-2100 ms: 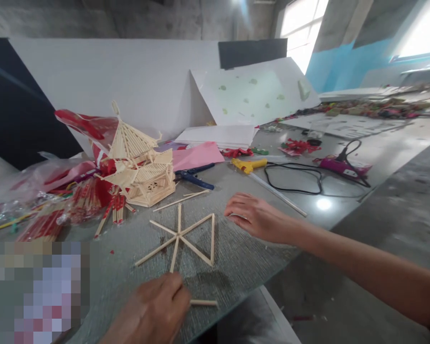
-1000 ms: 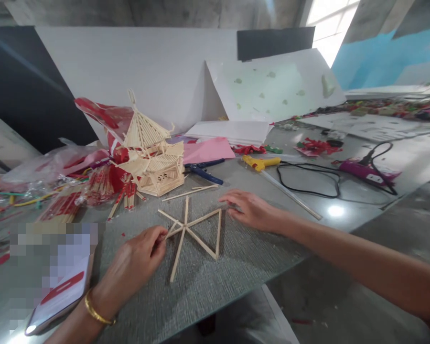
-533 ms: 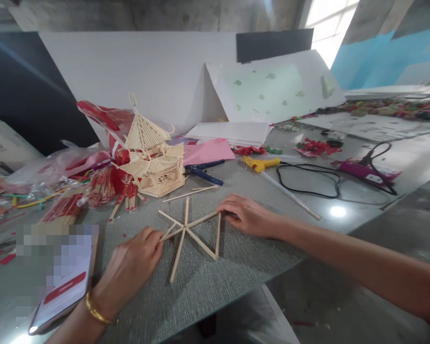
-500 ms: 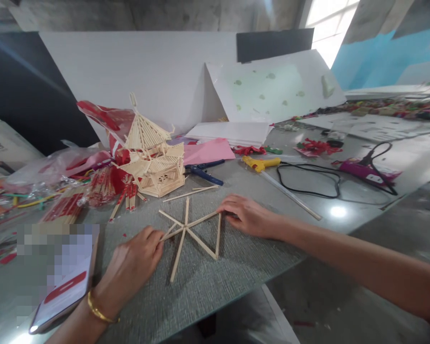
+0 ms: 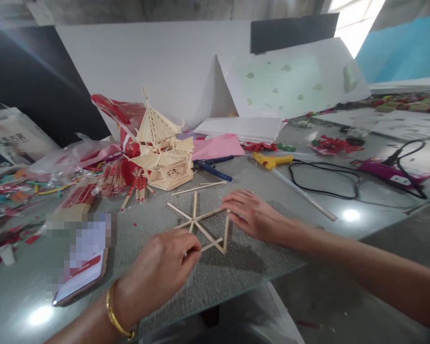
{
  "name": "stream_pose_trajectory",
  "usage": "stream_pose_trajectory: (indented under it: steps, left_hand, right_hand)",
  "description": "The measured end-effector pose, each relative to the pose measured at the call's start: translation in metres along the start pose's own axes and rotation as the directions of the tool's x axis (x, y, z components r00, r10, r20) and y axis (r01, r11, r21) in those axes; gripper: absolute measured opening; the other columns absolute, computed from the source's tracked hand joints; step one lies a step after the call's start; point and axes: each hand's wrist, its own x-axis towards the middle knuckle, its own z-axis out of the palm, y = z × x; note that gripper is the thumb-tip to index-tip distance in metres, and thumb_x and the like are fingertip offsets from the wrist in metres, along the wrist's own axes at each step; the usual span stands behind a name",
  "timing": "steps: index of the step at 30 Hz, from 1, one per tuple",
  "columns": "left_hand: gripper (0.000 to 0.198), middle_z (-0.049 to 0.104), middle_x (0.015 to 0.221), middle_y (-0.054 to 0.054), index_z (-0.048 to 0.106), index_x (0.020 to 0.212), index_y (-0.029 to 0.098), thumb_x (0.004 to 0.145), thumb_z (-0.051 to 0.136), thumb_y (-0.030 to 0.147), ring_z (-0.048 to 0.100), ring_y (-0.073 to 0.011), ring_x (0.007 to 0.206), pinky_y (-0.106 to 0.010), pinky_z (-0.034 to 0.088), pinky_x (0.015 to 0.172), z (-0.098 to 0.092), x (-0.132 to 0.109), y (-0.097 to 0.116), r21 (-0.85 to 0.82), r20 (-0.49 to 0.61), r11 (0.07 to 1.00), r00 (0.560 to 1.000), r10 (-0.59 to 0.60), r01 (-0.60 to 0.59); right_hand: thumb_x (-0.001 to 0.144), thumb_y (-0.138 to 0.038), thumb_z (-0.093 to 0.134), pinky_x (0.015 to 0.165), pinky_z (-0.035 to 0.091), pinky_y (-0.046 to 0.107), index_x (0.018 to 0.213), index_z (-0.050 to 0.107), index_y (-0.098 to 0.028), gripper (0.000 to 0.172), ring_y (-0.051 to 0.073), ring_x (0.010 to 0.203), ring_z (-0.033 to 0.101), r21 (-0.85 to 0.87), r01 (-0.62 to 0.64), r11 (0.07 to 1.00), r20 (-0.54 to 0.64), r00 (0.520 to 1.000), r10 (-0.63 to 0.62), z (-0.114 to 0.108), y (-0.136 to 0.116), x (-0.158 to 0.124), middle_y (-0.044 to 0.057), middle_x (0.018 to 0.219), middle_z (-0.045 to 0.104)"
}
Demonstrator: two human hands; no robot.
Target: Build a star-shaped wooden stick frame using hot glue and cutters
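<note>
A star-shaped frame of thin wooden sticks [image 5: 208,231], its spokes meeting at one centre, lies on the table. One outer stick joins the ends of two spokes on its right side. My right hand [image 5: 260,217] pinches the frame at the upper right corner, where a spoke meets that outer stick. In my left hand [image 5: 163,263], closed over the near side of the frame, is a short wooden stick [image 5: 212,244]. Its free end reaches over the lower right spoke near the corner; whether they touch, I cannot tell. My left hand hides the near spoke's end.
Behind the frame stands a wooden stick pagoda model [image 5: 165,153], with blue pliers [image 5: 215,169] beside it. A yellow hot glue gun [image 5: 272,161] with a black cord lies to the right. At left are a phone [image 5: 84,272] and bundles of sticks [image 5: 77,200].
My left hand has moved right with the short stick, from the left spoke to the lower right corner. My right hand stays at its corner; the view has shifted slightly.
</note>
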Motion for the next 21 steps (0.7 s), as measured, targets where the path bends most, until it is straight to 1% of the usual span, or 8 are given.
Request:
stream_pose_trajectory:
  steps: [2,4,7,9,11,15,18,21]
  left_hand:
    - [0.020,0.061,0.074,0.000,0.060,0.078,0.020,0.088,0.043,0.023,0.056,-0.0143,0.069,-0.026,0.039,0.063,0.001,0.001,-0.005,0.033,-0.035,0.999,0.999,-0.037,0.039]
    - [0.018,0.061,0.073,0.001,0.058,0.077,0.019,0.087,0.044,0.024,0.055,-0.0138,0.066,-0.026,0.037,0.061,0.000,0.000,-0.012,0.046,-0.064,0.994,0.993,-0.099,0.102]
    - [0.017,0.060,0.070,0.002,0.057,0.075,0.019,0.086,0.045,0.024,0.054,-0.0130,0.063,-0.025,0.037,0.059,-0.002,-0.003,-0.018,0.022,-0.046,0.987,0.986,-0.160,0.161]
    - [0.017,0.060,0.072,0.002,0.059,0.076,0.019,0.086,0.046,0.024,0.055,-0.0131,0.064,-0.025,0.038,0.060,-0.001,-0.005,-0.013,-0.006,-0.022,0.990,0.990,-0.139,0.139]
    - [0.018,0.061,0.074,0.001,0.060,0.076,0.020,0.087,0.046,0.024,0.056,-0.0138,0.067,-0.026,0.039,0.062,0.002,-0.006,-0.005,-0.014,-0.002,0.995,0.995,-0.099,0.099]
    - [0.018,0.063,0.076,-0.001,0.060,0.075,0.020,0.086,0.046,0.021,0.058,-0.0165,0.069,-0.028,0.040,0.062,0.011,-0.007,0.010,0.082,0.030,0.994,0.997,-0.072,0.070]
    - [0.018,0.063,0.078,-0.002,0.060,0.076,0.019,0.086,0.045,0.017,0.059,-0.0176,0.069,-0.029,0.042,0.063,0.019,-0.006,0.011,0.129,0.051,0.988,0.994,-0.096,0.088]
    - [0.017,0.064,0.079,-0.002,0.060,0.076,0.019,0.086,0.047,0.016,0.060,-0.0174,0.071,-0.029,0.042,0.064,0.023,-0.008,0.005,0.100,0.048,0.991,0.995,-0.090,0.085]
  right_hand:
    - [0.090,-0.016,0.042,0.086,0.045,0.039,0.098,0.062,-0.013,0.022,0.020,0.094,0.054,0.023,0.008,1.000,-0.020,1.000,-0.008,-0.003,-0.006,0.000,0.012,0.100,0.062]
    - [0.090,-0.015,0.042,0.085,0.044,0.038,0.098,0.062,-0.013,0.021,0.019,0.093,0.053,0.071,0.014,0.997,-0.015,1.000,-0.013,-0.006,-0.014,0.001,0.011,0.098,0.062]
    - [0.088,-0.014,0.044,0.083,0.044,0.036,0.093,0.062,-0.014,0.019,0.018,0.090,0.053,0.150,0.050,0.987,0.016,0.998,-0.053,-0.005,-0.027,0.003,0.009,0.093,0.062]
    - [0.088,-0.014,0.043,0.083,0.043,0.035,0.092,0.061,-0.014,0.019,0.017,0.088,0.053,0.191,0.064,0.979,0.029,0.997,-0.071,-0.002,-0.033,0.004,0.008,0.091,0.061]
    - [0.088,-0.014,0.042,0.084,0.042,0.034,0.094,0.061,-0.014,0.019,0.017,0.089,0.053,0.209,0.051,0.977,0.018,0.998,-0.056,0.000,-0.035,0.005,0.008,0.091,0.061]
    - [0.088,-0.017,0.044,0.081,0.041,0.032,0.097,0.060,-0.013,0.018,0.017,0.088,0.053,0.240,0.036,0.970,-0.029,0.999,-0.030,-0.005,-0.038,0.004,0.009,0.091,0.061]
    - [0.089,-0.022,0.045,0.081,0.040,0.033,0.094,0.061,-0.014,0.018,0.017,0.086,0.050,0.228,0.091,0.969,0.035,0.994,-0.102,-0.011,-0.046,0.004,0.008,0.089,0.059]
    - [0.089,-0.022,0.045,0.077,0.037,0.033,0.086,0.061,-0.014,0.018,0.017,0.081,0.048,0.134,0.170,0.976,0.119,0.975,-0.186,-0.009,-0.056,0.003,0.006,0.083,0.057]
